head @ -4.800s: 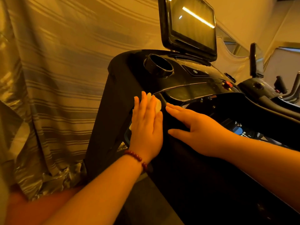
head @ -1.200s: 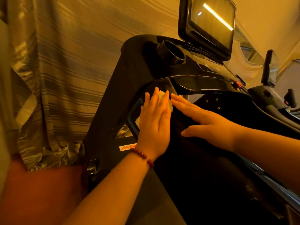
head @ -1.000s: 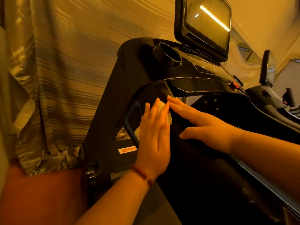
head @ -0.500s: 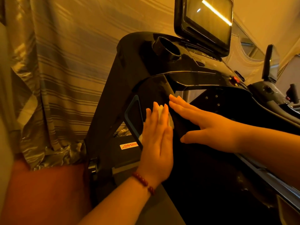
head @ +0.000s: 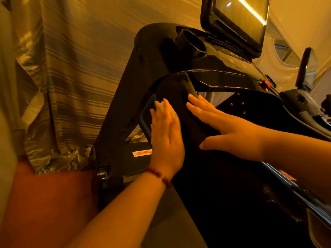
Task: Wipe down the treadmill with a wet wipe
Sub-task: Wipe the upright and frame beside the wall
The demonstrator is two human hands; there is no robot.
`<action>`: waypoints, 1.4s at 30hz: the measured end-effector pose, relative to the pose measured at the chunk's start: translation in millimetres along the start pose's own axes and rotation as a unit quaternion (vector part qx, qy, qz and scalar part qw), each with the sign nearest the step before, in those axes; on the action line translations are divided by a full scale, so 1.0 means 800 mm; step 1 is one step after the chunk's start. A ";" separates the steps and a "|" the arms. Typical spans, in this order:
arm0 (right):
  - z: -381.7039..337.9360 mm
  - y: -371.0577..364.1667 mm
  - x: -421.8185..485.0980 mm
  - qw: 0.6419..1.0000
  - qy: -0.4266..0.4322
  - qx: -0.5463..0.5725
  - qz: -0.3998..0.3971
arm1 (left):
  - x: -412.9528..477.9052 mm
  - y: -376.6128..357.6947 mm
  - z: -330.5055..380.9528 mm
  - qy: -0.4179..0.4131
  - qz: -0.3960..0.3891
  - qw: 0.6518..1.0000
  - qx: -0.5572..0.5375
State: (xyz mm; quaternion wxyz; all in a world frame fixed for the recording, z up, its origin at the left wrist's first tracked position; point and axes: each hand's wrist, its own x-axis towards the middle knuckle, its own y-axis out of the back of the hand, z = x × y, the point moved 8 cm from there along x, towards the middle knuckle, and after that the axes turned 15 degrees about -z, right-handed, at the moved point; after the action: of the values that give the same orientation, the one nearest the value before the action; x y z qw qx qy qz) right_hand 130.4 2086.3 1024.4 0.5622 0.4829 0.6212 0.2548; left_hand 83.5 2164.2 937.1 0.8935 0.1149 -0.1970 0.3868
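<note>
The wet wipe [head: 163,106] is lying pressed against the upper left face of the treadmill's [head: 161,51] sloping black side arm [head: 179,86]. It is mostly hidden, with only pale edges showing around the fingertips. The left hand [head: 167,138] is covering it, flat, with fingers straight and close together, pressing rather than gripping. At three o'clock from the wipe the right hand [head: 231,133] is resting on the same arm, also flat, with fingers slightly fanned and thumb out, holding nothing.

The step in hand is probably rubbing this arm in strokes. To do it well, the palm should be spreading its pressure evenly so the wipe is not bunching or sliding out from under the fingers. The passes should be overlapping along the slope and reaching into the seam at nine o'clock, where a blue-rimmed panel [head: 146,120] is meeting the arm. The bracing hand should be shifting off any patch due for wiping.

Further out, a cup holder [head: 192,43] is sitting at one o'clock, with the screen [head: 240,20] beyond it and a red button [head: 265,84] at three o'clock. I cannot tell whether these are already clean. A striped curtain [head: 62,68] is hanging at nine o'clock.
</note>
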 end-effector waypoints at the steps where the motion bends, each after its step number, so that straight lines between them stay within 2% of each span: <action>1: 0.000 0.000 0.000 1.000 -0.002 -0.003 0.000 | 0.012 0.009 -0.003 0.015 0.012 1.000 -0.002; 4: -0.001 0.000 0.001 1.000 -0.004 -0.017 0.000 | 0.021 0.015 -0.003 0.026 0.027 0.999 -0.012; 10: -0.002 0.000 0.000 1.000 -0.009 -0.024 0.006 | -0.048 -0.022 -0.011 0.028 -0.001 0.999 -0.016; 15: -0.004 0.000 -0.003 1.000 -0.011 -0.016 0.008 | 0.009 0.017 -0.034 0.095 0.014 0.993 -0.064; 17: -0.004 0.000 -0.003 1.000 -0.006 -0.015 0.008 | 0.010 0.017 -0.034 0.094 0.026 0.994 -0.058; 22: -0.003 0.001 -0.002 1.000 0.000 -0.006 0.012 | -0.045 -0.016 -0.021 0.073 -0.009 0.997 -0.039; 27: -0.003 0.000 -0.004 1.000 -0.005 -0.024 0.018 | -0.009 0.001 -0.028 0.097 0.013 0.995 -0.034; 30: -0.003 0.002 -0.005 0.998 -0.010 -0.043 0.038 | -0.013 -0.001 -0.025 0.081 0.029 0.996 -0.029; 33: -0.002 0.007 -0.010 0.996 -0.013 -0.056 0.073 | -0.059 -0.028 -0.012 0.043 0.011 0.999 -0.017; 35: -0.001 0.007 -0.014 0.995 -0.013 -0.051 0.080 | -0.073 -0.040 -0.008 0.049 -0.014 0.999 -0.020; 38: 0.000 0.005 -0.023 0.996 -0.020 -0.058 0.063 | -0.037 -0.026 0.003 0.062 -0.034 0.997 -0.042; 42: 0.011 0.000 -0.045 0.996 -0.050 -0.048 0.056 | 0.005 -0.002 0.037 0.001 -0.051 0.996 0.072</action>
State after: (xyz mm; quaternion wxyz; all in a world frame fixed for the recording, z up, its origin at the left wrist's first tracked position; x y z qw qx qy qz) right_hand 135.1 2052.7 1038.9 0.5998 0.5015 0.5515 0.2907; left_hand 79.1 2155.1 965.1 0.9015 0.1886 -0.1612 0.3545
